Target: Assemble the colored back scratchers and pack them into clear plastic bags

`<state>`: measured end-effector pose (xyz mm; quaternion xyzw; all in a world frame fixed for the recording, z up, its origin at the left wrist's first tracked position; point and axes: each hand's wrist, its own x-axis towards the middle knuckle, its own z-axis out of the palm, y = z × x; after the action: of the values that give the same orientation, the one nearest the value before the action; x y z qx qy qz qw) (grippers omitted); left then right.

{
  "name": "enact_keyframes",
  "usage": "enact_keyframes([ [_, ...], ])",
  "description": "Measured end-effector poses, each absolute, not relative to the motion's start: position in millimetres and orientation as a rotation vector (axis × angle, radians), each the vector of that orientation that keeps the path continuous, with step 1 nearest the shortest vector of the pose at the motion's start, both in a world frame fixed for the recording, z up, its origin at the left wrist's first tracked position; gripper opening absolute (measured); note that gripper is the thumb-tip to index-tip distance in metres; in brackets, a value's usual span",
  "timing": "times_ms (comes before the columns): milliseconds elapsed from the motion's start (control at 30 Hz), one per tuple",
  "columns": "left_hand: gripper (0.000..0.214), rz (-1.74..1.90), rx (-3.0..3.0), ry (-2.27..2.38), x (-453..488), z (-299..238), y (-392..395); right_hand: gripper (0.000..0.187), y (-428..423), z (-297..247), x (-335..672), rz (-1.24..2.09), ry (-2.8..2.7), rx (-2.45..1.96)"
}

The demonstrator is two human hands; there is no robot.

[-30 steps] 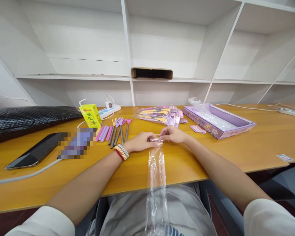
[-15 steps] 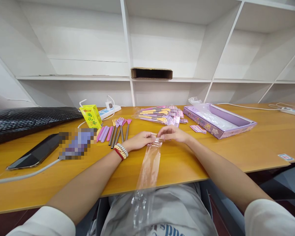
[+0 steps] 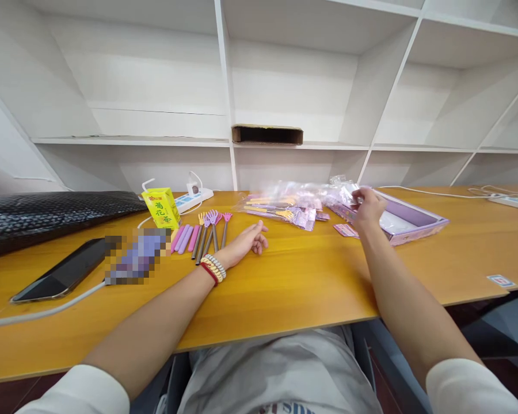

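My left hand [image 3: 247, 241] lies on the wooden table [image 3: 311, 282] with its fingers loosely spread and nothing in it, just right of several loose little hand-shaped sticks [image 3: 209, 229] with pink, purple and yellow ends. My right hand [image 3: 366, 208] is raised at the near left end of a shallow purple box [image 3: 418, 221], fingers pinched on a clear plastic bag [image 3: 311, 192]. The bag is smeared by motion and stretches left over a pile of bagged sticks [image 3: 280, 208]. Small pink cards [image 3: 344, 230] lie below the hand.
A yellow drink carton [image 3: 161, 207] and a white power strip [image 3: 193, 198] stand behind the sticks. A dark phone [image 3: 60, 270] on a cable and a black textured mat [image 3: 47, 214] are at the left. White shelves rise behind; a sticker [image 3: 501, 280] lies far right.
Both hands were pinching the top of the long clear bag at the table's middle. The right hand has carried the bag away up and right toward the purple box; the left hand let go.
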<state>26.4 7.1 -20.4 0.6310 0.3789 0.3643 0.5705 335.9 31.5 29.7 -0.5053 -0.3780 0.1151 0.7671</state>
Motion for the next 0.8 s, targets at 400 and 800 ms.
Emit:
enact_keyframes([
  [400, 0.044, 0.635, 1.833, 0.968, 25, -19, 0, 0.027, 30, 20, 404, -0.156, -0.834, -2.231],
  [800, 0.042, 0.57, 1.929, 0.987, 25, -18, -3, 0.034, 33, 15, 418, -0.067, -0.842, -2.36],
])
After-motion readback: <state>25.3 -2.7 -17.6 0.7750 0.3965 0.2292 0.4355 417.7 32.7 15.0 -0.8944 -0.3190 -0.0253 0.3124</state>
